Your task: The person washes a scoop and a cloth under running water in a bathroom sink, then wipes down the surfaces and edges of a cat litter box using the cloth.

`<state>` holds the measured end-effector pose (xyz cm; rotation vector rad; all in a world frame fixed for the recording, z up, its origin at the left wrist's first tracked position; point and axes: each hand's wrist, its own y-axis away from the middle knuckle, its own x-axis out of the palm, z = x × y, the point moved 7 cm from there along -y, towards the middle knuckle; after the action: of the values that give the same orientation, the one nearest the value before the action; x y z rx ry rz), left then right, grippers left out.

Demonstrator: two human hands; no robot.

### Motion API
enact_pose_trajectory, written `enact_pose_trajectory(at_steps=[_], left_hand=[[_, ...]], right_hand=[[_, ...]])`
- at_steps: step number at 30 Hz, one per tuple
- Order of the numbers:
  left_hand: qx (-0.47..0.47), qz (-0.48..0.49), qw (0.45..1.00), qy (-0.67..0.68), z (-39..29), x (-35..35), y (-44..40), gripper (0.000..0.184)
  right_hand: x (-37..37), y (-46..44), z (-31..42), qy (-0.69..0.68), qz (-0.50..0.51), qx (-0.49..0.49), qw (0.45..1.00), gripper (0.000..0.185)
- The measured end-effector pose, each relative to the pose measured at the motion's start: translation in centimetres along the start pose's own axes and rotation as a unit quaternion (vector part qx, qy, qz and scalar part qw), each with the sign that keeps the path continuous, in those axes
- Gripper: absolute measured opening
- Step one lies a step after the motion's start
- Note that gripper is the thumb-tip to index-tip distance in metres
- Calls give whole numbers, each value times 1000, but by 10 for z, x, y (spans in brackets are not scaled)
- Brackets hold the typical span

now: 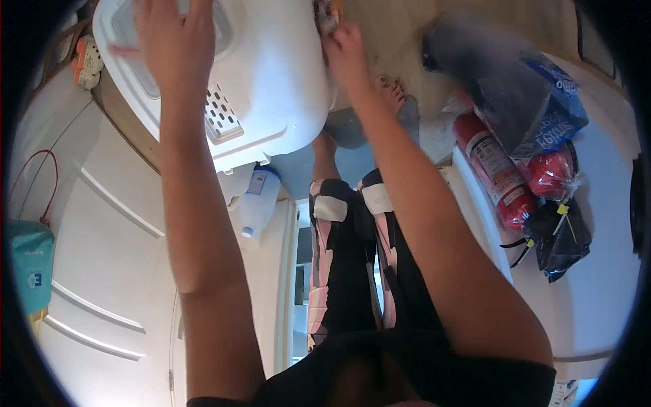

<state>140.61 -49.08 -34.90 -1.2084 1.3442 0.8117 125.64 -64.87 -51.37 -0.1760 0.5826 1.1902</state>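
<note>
A large white plastic box [278, 74] with rounded corners, a perforated panel and a translucent window stands at the top, in front of my legs. My left hand [173, 47] is over the translucent window, thumb stretched out; the upper frame edge cuts off its fingertips. At the box's right side is my right hand [349, 54], its fingers curled next to a small colourful item [330, 13]. What lies inside those fingers is hidden, and I cannot tell whether they touch the box wall.
A white jug with a blue cap [258, 197] stands below the box. Red cylinders [491, 166] and dark plastic bags [505, 102] lie on a white surface at right. A teal bag [32, 268] hangs by the white panelled door [112, 251]. My bare feet are near the box.
</note>
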Motion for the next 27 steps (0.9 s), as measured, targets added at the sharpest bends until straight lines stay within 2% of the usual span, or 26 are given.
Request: enact_pose_trajectory(at_steps=[2,4,5,6,7,8,10,13,15,18,21,23,24,25,26,27], left_hand=[[-77,6,995,61,5,-27,25,52],[-141,15,986,86,9,-46,63,48],[-171,22,981,89,11,-53,81,46],[-175,18,980,90,12,-63,97,46],[-216,36,971,98,29,-63,118,45],[-253,55,961,99,37,-70,137,45],[-288,65,950,100,46,-86,169,44],[-335,89,931,115,57,-97,214,43],[-351,85,922,138,64,-99,230,42],[-381,107,899,187,65,-97,257,41],[-374,119,894,215,67,-108,265,40],[-375,117,891,225,76,-115,276,39],[-373,121,891,230,80,-116,281,38],[-373,116,890,235,86,-118,287,38],[-377,124,887,237,91,-118,296,37],[-382,132,883,238,96,-117,304,36]], right_hand=[[-8,60,-14,-46,58,141,987,19],[-4,120,-37,-189,43,224,955,18],[-3,127,-41,-187,46,221,956,18],[-7,126,-35,-89,33,133,987,18],[-6,116,-9,17,20,41,999,17],[-10,101,-11,-11,26,120,992,17],[-14,36,12,-80,41,164,982,17],[-4,-15,27,-149,57,94,983,17],[-7,-10,42,-154,76,67,983,17],[-45,72,71,-144,140,117,973,20],[-65,97,102,-163,207,54,963,28],[-67,73,146,-57,210,-86,972,32],[-55,56,155,111,164,-181,963,34],[-36,43,166,276,110,-267,917,37],[-22,35,183,278,111,-271,915,37],[-20,36,228,289,-26,-406,867,24]])
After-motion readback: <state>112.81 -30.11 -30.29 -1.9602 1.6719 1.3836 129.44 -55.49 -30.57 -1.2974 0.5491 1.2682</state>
